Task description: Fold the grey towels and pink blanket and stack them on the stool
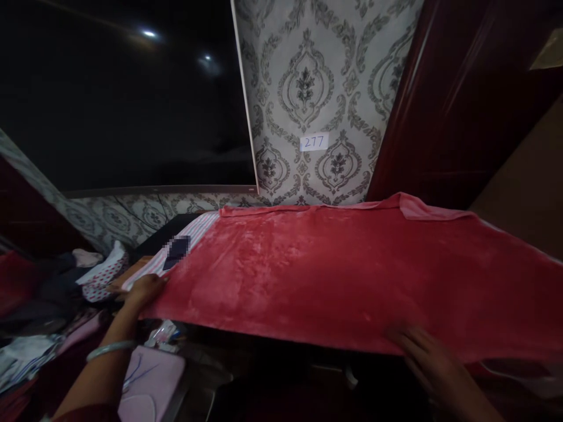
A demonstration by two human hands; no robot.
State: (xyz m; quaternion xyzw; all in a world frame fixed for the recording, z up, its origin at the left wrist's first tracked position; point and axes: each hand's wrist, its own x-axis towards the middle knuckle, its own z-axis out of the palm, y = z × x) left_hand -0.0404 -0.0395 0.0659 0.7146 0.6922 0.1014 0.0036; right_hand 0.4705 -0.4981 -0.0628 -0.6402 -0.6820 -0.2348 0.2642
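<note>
A red plush cloth lies spread out in front of me, its far edge turned back in a fold at the right. Pink-and-white striped cloth shows beyond its left side, with a small dark patch, partly pixelated, on it. My left hand rests at the near left corner of the red cloth, thumb and fingers spread apart. At the near edge, right of the middle, my right hand is on the red cloth; it is blurred, but its fingers look stretched out.
A large television hangs on the patterned wall, beside a paper label reading 277. Heaped clothes fill the left side. A pale pink box-like object sits below my left arm. Dark red wood panelling stands at right.
</note>
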